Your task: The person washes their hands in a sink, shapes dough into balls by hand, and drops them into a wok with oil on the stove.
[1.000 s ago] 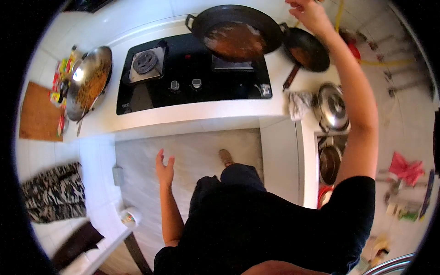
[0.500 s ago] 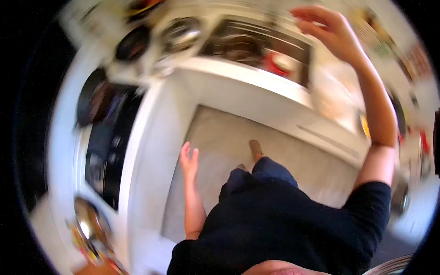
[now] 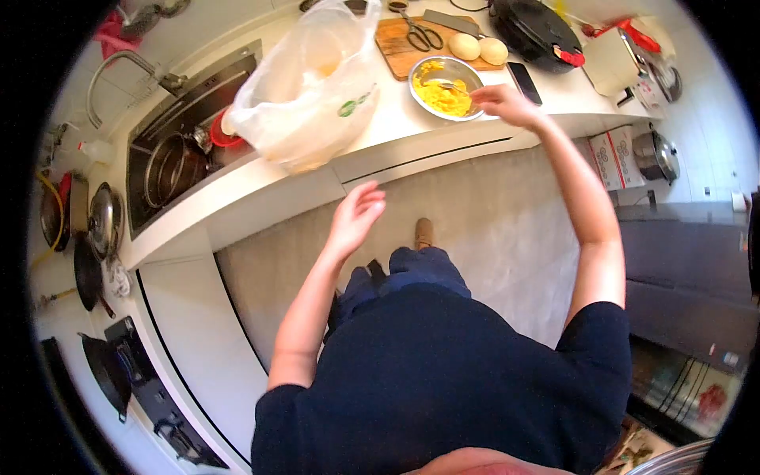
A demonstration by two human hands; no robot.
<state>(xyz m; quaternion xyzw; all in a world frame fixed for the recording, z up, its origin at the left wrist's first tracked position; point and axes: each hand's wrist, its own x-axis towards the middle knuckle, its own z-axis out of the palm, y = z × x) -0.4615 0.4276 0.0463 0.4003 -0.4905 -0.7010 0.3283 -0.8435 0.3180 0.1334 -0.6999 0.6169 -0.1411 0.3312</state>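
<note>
My right hand (image 3: 507,105) is at the right rim of a metal bowl (image 3: 418,96), fingers loosely extended toward it. Whether the fingertips touch the rim or the utensil is unclear. Yellow mashed or beaten food (image 3: 443,101) fills the bowl's bottom, and a metal spoon or fork (image 3: 451,86) lies in it. In front of the counter, my left hand (image 3: 358,220) hangs in the air, holding nothing, its fingers slightly bent and apart. Behind the bowl, a wooden cutting board (image 3: 393,52) carries scissors (image 3: 419,33), a knife (image 3: 450,21) and two pale round items (image 3: 478,50).
A white plastic bag (image 3: 305,103) bulges over the counter's front edge. Left of it are a sink (image 3: 142,170) with pots and a red container (image 3: 222,131). A phone (image 3: 524,83) and a black lidded appliance (image 3: 537,36) stand right of the board.
The view has turned to the right along the counter, bringing the bowl and cutting board into sight. My right hand has come down to the bowl's rim; my left hand is farther forward.
</note>
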